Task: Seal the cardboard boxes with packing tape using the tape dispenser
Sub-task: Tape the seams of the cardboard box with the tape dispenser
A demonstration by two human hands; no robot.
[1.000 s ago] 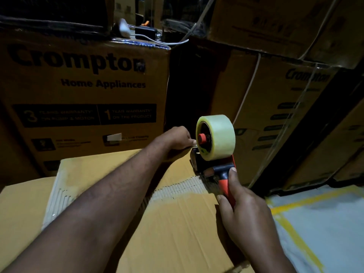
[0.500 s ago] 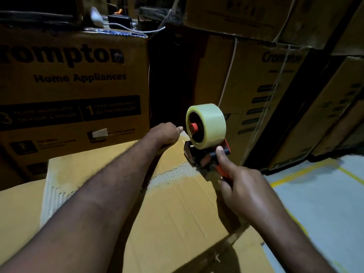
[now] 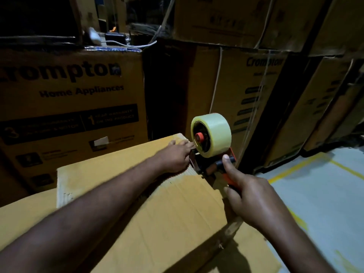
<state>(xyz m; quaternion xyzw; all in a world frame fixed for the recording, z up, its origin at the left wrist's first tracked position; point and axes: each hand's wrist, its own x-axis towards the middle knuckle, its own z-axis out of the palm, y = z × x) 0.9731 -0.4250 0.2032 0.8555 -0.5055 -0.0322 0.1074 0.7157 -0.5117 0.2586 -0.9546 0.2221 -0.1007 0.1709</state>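
right now the right hand (image 3: 254, 198) is wrapped around the orange handle of the tape dispenser (image 3: 211, 167), its thumb stretched up along the black part just below the roll. the tape roll (image 3: 214, 133), pale yellowish and see-through with an orange hub, sits upright on the dispenser at the far right corner of the cardboard box (image 3: 157, 213). the left hand (image 3: 175, 156) lies flat on the box top with fingers straight, their tips right by the dispenser's front end; whether they touch the tape i cannot tell, as that spot is blurred. the box's plain top flap fills the foreground. behind it stand stacked printed cartons (image 3: 69, 107) reading "crompton home appliances". a white cable (image 3: 137, 44) lies on top of the left carton. to the right is a grey floor (image 3: 325, 203) with yellow lines (image 3: 295, 166).
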